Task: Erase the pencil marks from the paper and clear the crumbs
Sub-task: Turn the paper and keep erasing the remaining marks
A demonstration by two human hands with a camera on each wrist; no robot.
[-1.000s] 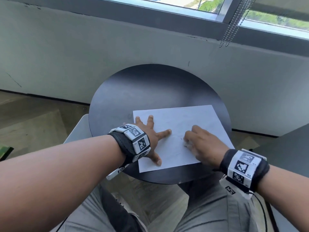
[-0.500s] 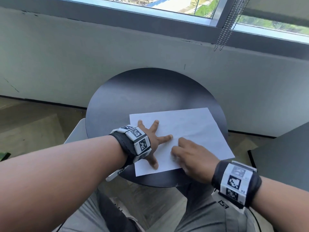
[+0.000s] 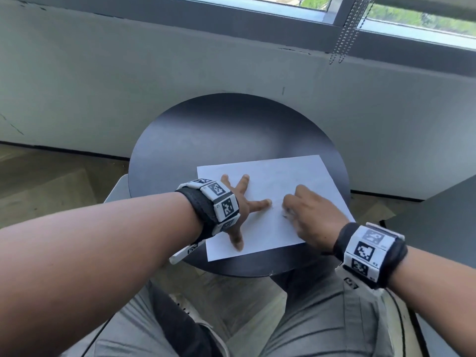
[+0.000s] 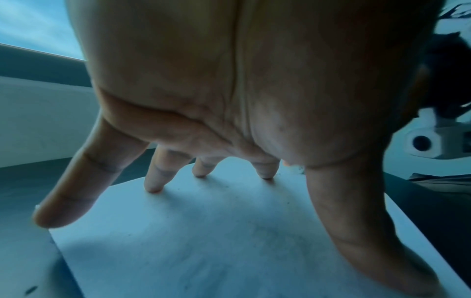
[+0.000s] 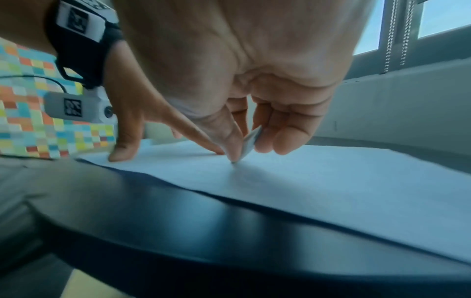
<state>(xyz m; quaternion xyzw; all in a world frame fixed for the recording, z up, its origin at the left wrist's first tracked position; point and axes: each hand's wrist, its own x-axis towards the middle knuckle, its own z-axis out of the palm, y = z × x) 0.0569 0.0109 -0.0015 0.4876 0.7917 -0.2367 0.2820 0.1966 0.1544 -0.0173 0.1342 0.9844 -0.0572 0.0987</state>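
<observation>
A white sheet of paper lies on the near right of a round black table. My left hand is spread flat on the paper's left part, fingertips pressing it down. My right hand is in the middle of the sheet, fingers curled, pinching a small white eraser whose tip touches the paper. Faint grey pencil smudges show on the paper under my left palm. In the head view the eraser is mostly hidden by the fingers.
The table stands against a grey wall under a window with bead chains. My knees in grey trousers are under the table's near edge. A dark surface sits at the right. A dark fleck lies on the table.
My right hand moved left across the paper toward my left hand, then back right and up the sheet. My left hand stayed spread in place.
</observation>
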